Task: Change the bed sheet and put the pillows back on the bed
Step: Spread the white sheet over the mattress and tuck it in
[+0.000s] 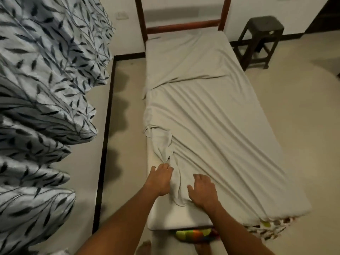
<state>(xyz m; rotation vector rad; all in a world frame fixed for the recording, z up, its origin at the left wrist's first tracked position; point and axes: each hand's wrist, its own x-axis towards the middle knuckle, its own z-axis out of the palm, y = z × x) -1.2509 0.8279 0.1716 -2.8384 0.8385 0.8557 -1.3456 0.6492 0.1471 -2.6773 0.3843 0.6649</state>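
Left hand (160, 179) is down at the near left corner of the mattress (165, 219), fingers curled into a twisted bunch of the white bed sheet (211, 116), and that reads as a grip on the cloth. Right hand (202, 190) sits just beside it, toward the middle of the near edge, palm down on the same loose fold with fingers bent. Whether it pinches the cloth or only presses it, I can't tell.

Now the sheet itself: it runs the length of the mattress, long axis pointing away from the person toward the wooden bed frame (184, 26) at the far end. Ridges fan diagonally out of that bunch toward the far right. The right side and far end are covered, but the near left corner is bare, and along the left edge the hem lies rolled back on top.

So the slack lies straight ahead of the left hand, up the left edge, and the left hand is the nearer one. My read: this corner is the step in hand. A dark stool (261, 39) stands off the far right corner, and a leaf-print curtain (46, 89) hangs at the left.
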